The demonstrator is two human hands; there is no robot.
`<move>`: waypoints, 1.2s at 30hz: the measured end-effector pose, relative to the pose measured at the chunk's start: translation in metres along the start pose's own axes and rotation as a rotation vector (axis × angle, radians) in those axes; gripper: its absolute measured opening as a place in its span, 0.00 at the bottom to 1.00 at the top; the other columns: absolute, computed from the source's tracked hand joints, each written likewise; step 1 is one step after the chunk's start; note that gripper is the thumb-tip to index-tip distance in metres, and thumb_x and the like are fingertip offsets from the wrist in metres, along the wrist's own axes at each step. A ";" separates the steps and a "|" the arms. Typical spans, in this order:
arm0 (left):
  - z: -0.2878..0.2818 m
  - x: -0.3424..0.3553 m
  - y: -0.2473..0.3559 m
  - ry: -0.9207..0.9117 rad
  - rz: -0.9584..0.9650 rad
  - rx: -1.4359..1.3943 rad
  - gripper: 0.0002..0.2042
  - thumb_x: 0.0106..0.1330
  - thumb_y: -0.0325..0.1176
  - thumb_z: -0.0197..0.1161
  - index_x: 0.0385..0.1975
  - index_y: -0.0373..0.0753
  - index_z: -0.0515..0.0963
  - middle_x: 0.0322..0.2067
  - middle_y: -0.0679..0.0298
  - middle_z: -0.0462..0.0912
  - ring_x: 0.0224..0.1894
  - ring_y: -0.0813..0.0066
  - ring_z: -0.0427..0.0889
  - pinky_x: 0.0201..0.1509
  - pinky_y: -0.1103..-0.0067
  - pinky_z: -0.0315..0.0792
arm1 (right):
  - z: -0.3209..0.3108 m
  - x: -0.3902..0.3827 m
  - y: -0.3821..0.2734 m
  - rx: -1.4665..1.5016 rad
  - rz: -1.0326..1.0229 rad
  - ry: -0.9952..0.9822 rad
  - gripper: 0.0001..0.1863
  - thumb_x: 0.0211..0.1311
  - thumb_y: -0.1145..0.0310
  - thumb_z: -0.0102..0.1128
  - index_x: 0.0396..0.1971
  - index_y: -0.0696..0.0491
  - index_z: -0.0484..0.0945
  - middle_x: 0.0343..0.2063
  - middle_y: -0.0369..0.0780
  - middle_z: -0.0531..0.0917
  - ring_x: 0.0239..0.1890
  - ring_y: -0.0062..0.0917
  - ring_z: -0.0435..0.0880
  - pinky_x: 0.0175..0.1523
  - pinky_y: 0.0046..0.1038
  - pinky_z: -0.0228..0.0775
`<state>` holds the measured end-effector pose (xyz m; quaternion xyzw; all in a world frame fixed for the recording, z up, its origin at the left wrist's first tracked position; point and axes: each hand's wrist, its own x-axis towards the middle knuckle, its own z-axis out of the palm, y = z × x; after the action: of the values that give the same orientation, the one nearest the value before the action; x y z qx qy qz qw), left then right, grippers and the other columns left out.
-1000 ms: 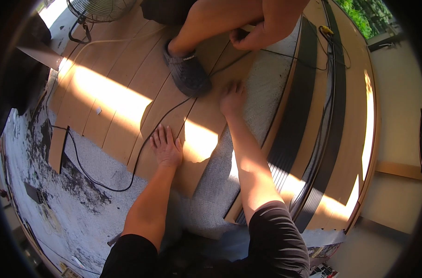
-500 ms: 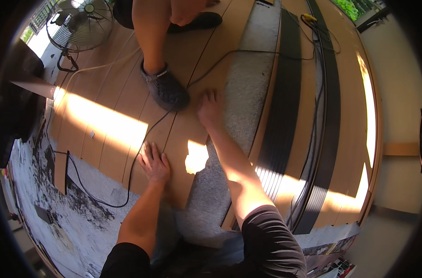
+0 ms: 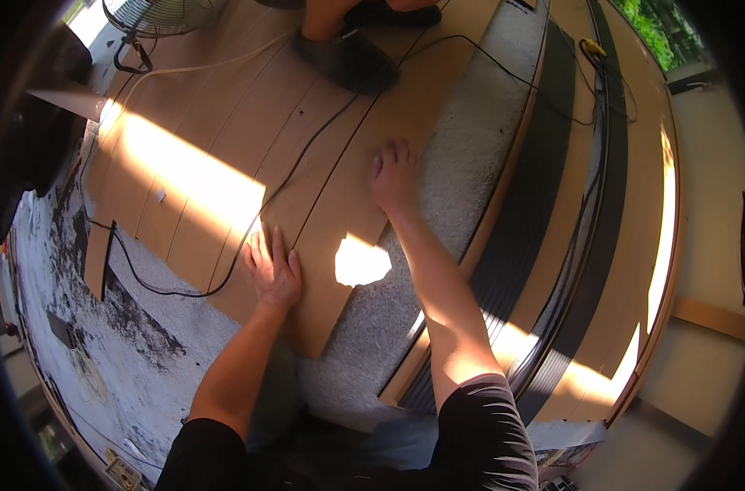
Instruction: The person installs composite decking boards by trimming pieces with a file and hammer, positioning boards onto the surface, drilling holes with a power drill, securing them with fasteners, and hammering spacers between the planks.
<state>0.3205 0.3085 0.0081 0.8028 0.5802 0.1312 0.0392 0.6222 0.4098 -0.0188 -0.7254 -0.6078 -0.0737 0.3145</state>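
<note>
My left hand (image 3: pixel 274 274) lies with its fingers spread on the light brown floor planks, near their close ends. My right hand (image 3: pixel 397 178) rests farther forward on the outermost plank (image 3: pixel 341 204), beside its right edge. Its fingers are bent a little and apart, with nothing seen in them. A dark seam runs between this plank and the neighbouring one on the left. A black cable (image 3: pixel 305 155) crosses the boards and passes close by my left fingertips. A bright sun patch falls on the plank between my forearms.
Another person's dark shoe (image 3: pixel 348 61) stands on the boards ahead. Bare grey concrete (image 3: pixel 462 135) shows right of the plank. Ribbed dark boards (image 3: pixel 524 192) lie beyond it, with cables and a yellow connector (image 3: pixel 593 49). A fan (image 3: pixel 155 16) stands at the far left.
The view has shifted, so the shoe and fan now sit higher in the picture. Both my hands stay on the planks in about the same places.
</note>
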 end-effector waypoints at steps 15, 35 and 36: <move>0.073 0.266 0.019 -0.163 0.181 -0.256 0.36 0.72 0.58 0.54 0.70 0.34 0.66 0.73 0.44 0.61 0.73 0.46 0.63 0.75 0.60 0.59 | 0.015 0.000 0.001 0.129 -0.021 -0.011 0.19 0.63 0.69 0.59 0.54 0.55 0.77 0.59 0.50 0.75 0.62 0.51 0.71 0.68 0.50 0.63; 0.085 0.342 0.041 -0.230 0.413 0.015 0.37 0.75 0.47 0.53 0.76 0.32 0.50 0.74 0.40 0.55 0.76 0.40 0.55 0.78 0.58 0.52 | 0.045 0.211 0.205 0.393 -0.456 -0.303 0.11 0.66 0.63 0.62 0.28 0.53 0.83 0.28 0.45 0.83 0.38 0.46 0.82 0.46 0.43 0.75; 0.082 0.343 0.041 -0.262 0.351 -0.058 0.38 0.74 0.47 0.54 0.77 0.36 0.49 0.74 0.42 0.55 0.75 0.40 0.55 0.77 0.57 0.56 | 0.042 0.214 0.202 0.399 -0.458 -0.290 0.11 0.66 0.63 0.62 0.28 0.53 0.83 0.28 0.45 0.83 0.38 0.46 0.82 0.46 0.43 0.75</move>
<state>0.4789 0.6254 -0.0055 0.9003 0.4174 0.0473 0.1140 0.8516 0.5983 -0.0210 -0.4972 -0.7959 0.0819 0.3357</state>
